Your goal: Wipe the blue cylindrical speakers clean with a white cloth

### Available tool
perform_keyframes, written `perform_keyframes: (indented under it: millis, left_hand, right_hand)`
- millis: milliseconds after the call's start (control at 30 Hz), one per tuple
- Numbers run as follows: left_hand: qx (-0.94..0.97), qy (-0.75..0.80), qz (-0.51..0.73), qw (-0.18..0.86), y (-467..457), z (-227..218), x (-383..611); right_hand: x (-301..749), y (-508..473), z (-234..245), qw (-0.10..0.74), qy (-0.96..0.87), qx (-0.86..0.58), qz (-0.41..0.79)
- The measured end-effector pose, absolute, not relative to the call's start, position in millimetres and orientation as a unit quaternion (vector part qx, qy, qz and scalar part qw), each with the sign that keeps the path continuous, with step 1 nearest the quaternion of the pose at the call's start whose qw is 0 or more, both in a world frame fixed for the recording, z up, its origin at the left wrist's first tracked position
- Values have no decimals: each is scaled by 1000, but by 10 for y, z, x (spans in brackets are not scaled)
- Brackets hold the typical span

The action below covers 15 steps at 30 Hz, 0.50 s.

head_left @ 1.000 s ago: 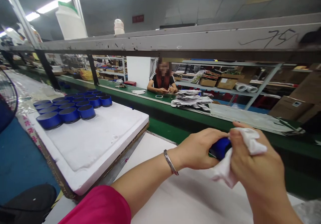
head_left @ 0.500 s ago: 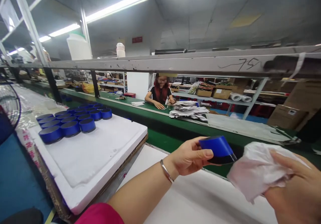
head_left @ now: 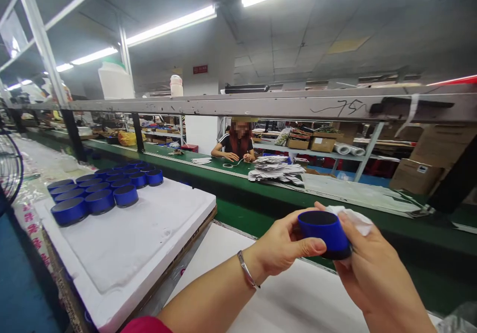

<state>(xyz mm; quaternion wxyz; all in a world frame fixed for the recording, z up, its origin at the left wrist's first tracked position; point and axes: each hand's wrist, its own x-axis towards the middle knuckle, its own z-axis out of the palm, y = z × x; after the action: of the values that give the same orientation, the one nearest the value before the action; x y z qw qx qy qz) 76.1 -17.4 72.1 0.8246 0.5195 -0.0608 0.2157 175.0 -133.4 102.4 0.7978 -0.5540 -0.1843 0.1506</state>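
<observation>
Between my hands, above the white work surface (head_left: 290, 293), is a blue round cylinder with a dark top (head_left: 323, 233), slightly tilted. My left hand (head_left: 285, 246) grips its left side, thumb across the front. Around its right side closes my right hand (head_left: 368, 258), with a white cloth (head_left: 354, 218) bunched between fingers and cylinder; part of the cloth is hidden behind the fingers. On the left, several similar blue cylinders (head_left: 100, 201) stand in rows on a white foam tray (head_left: 149, 243).
A green conveyor belt (head_left: 234, 213) runs across in front of me. Beyond it a person (head_left: 238, 146) sits working by a stack of white paper pieces (head_left: 276, 169). A metal shelf beam (head_left: 231, 105) crosses at head height; a fan (head_left: 9, 169) stands far left.
My right hand has moved left with the cloth, from apart to pressing it against the blue cylinder. The cylinder is turned, so its dark top now shows more.
</observation>
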Motion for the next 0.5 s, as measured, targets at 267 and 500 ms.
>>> perform_keyframes:
  millis: [267, 500]
  left_hand:
    - [401, -90, 172, 895, -98, 730, 800]
    - [425, -40, 215, 878, -179, 769, 786]
  right_hand:
    - [1735, -1352, 1121, 862, -120, -478, 119]
    - [1483, -1264, 899, 785, -270, -556, 49]
